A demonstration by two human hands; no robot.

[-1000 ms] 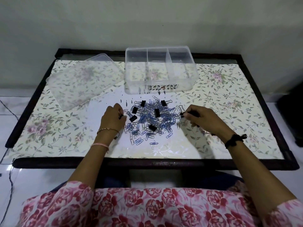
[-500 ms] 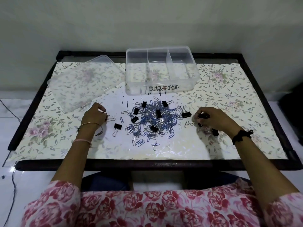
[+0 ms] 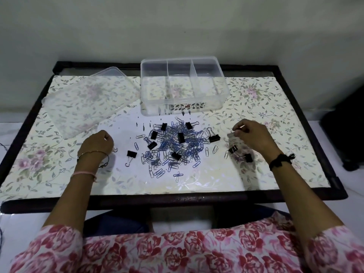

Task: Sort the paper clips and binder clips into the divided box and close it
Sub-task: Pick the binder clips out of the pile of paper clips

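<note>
A heap of blue and silver paper clips [image 3: 183,146] mixed with black binder clips [image 3: 180,137] lies mid-table. The clear divided box [image 3: 222,99] stands open behind it, its three compartments showing nothing inside. Left of the box lies its clear lid [image 3: 88,101]. My left hand [image 3: 97,143] rests left of the heap with fingers curled; a wire loop [image 3: 115,149] pokes out at its edge. My right hand [image 3: 251,136] is right of the heap, fingertips pinched on a paper clip. Stray binder clips lie near each hand [image 3: 131,154] [image 3: 248,157].
The table [image 3: 307,119] has a floral plastic cover and a dark raised frame. A wall rises right behind it. A dark object [image 3: 346,134] stands on the floor to the right. A cable [image 3: 3,146] runs along the floor on the left.
Both hands have drawn outward from the heap, the left to the left and the right to the right. Several clips have been dragged out to each side with them.
</note>
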